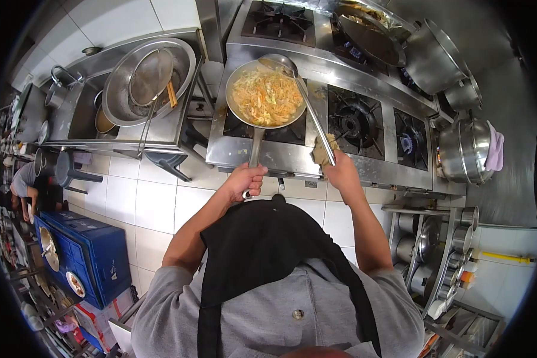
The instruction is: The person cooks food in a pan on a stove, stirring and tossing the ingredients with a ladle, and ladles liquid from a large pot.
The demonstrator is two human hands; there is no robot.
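While the left hand [249,181] wraps tightly around the handle of a frying pan [230,95], the right hand [342,173] grips the long shaft of a ladle [311,110], its bowl at the pan's far rim. The pan is over the left front burner [292,134] of the stove [389,128], filled nearly to the edge with shredded, noodle-like food [268,98]. From where I stand, that fullness is the worry: a hard shove of the ladle, or a twist of the left wrist, could spill strands. A crumpled cloth [323,152] bunches beside the right hand; I can't tell whether the fingers pinch it. Dragged rightward, it could scorch at the blue-flamed burner [407,144].
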